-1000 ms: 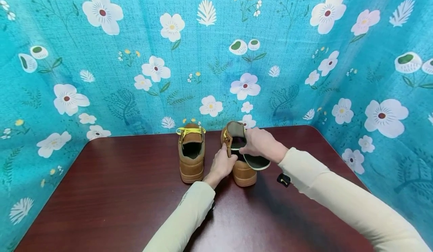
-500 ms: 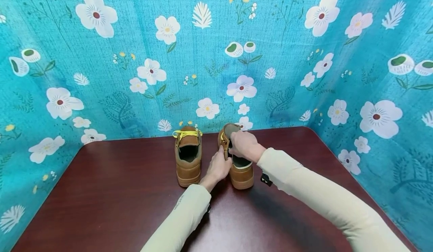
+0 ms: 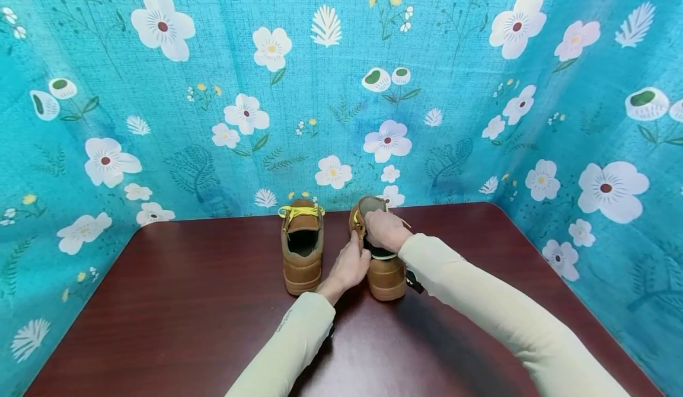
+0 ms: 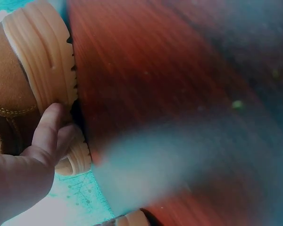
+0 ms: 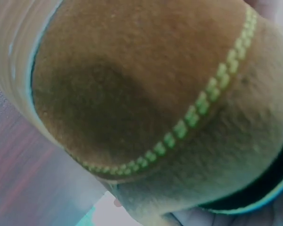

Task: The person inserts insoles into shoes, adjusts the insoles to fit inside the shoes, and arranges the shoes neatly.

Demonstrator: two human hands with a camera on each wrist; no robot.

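Observation:
A brown shoe (image 3: pixel 386 278) stands on the table at centre right, its heel towards me and its tongue raised. On its left side my left hand (image 3: pixel 349 265) grips the collar, and in the left wrist view the fingers (image 4: pixel 49 125) lie against the pale sole. My right hand (image 3: pixel 385 228) reaches into the opening with a dark, pale-edged insole (image 3: pixel 383 256), whose heel end shows above the shoe's back. Inside the shoe, the right fingertips are hidden. The right wrist view shows the shoe's heel (image 5: pixel 108 94) close up, with the insole's rim (image 5: pixel 245 207) beyond.
A matching brown shoe (image 3: pixel 303 266) with tied yellow laces (image 3: pixel 301 210) stands to the left. Both are near the back edge of the dark red table (image 3: pixel 187 302). A blue flowered cloth (image 3: pixel 331 89) hangs behind and at the sides.
My right hand has moved left and forward, carrying the insole from over the shoe's right side into its opening. The left hand keeps its grip on the collar.

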